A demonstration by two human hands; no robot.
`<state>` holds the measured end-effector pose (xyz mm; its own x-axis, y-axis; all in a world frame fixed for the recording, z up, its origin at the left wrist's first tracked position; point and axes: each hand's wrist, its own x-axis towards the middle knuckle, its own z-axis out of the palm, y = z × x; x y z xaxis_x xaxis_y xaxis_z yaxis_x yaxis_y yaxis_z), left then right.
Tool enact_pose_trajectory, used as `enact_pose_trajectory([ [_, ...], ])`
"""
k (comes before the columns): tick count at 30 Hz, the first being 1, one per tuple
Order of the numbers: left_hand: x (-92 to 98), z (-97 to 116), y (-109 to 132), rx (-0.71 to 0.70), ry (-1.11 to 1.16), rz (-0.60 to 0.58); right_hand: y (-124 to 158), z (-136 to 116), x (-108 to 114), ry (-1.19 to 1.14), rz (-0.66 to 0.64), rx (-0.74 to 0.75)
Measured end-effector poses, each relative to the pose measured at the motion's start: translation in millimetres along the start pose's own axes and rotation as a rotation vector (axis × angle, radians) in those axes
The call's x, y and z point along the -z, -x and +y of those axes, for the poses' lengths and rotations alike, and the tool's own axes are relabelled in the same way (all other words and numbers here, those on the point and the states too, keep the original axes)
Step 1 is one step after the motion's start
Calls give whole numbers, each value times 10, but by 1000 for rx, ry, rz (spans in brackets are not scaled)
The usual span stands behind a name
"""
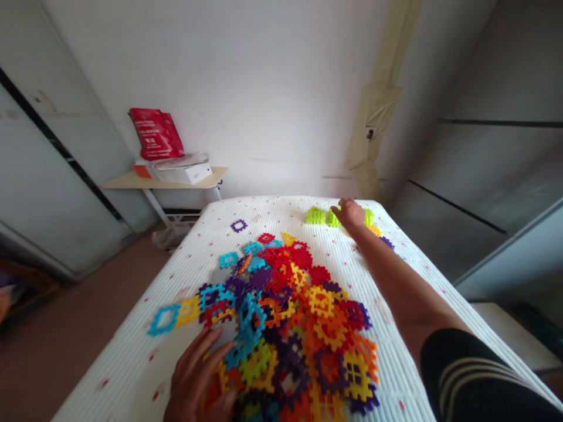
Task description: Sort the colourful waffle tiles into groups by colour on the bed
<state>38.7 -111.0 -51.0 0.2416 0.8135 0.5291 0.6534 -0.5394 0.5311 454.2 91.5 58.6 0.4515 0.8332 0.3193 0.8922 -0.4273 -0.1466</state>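
Observation:
My left hand (pixel 197 375) is low in the head view, fingers spread over the near left edge of a heap of interlocking plastic building pieces (pixel 290 305). The heap mixes red, orange, yellow, blue, purple and green notched tiles, many with hollow centres. My right arm stretches to the far right of the bed-like surface. There my right hand (pixel 350 214) is over a row of lime-green pieces, beside a green block (pixel 333 218) that it partly covers. Another green block (pixel 315 215) stands to its left. The right fingers point away and are mostly hidden, so their grip is unclear.
A white ribbed cover (pixel 167 369) with red specks lies under everything. A purple tile (pixel 238 225) sits apart at the back left; a blue tile (pixel 164 319) lies left of the heap. Beyond, a small table (pixel 215 176) carries a red bag (pixel 156 135) and a white box (pixel 185 172).

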Motion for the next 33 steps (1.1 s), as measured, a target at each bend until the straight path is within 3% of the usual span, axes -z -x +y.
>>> enact_pose_trajectory([
  [2, 50, 90, -14, 9, 18, -37, 144, -31, 113, -61, 83, 68],
  [5, 85, 124, -26, 13, 9, -59, 539, -107, 301, -215, 85, 221],
  [7, 85, 117, -25, 36, -4, -54, 927, -178, 428, -372, -29, 385],
  [12, 52, 108, -15, 82, -12, -13, 1942, -409, 637, -652, -481, 942],
  [15, 50, 111, -19, 80, -15, 29, 2307, -568, 668, -553, -529, 1167],
  [18, 59, 110, -32, 77, -12, 57, 2493, -722, 653, -376, -482, 1191],
  [23, 63, 100, -49, 90, -13, 61, 2696, -914, 567, -185, -421, 1069],
  [29, 36, 23, -26, 80, -21, 59, 2851, -1008, 418, -162, -358, 976],
  [33, 8, -55, -13, 57, -24, 63, 2840, -1027, 458, -151, -367, 958],
])
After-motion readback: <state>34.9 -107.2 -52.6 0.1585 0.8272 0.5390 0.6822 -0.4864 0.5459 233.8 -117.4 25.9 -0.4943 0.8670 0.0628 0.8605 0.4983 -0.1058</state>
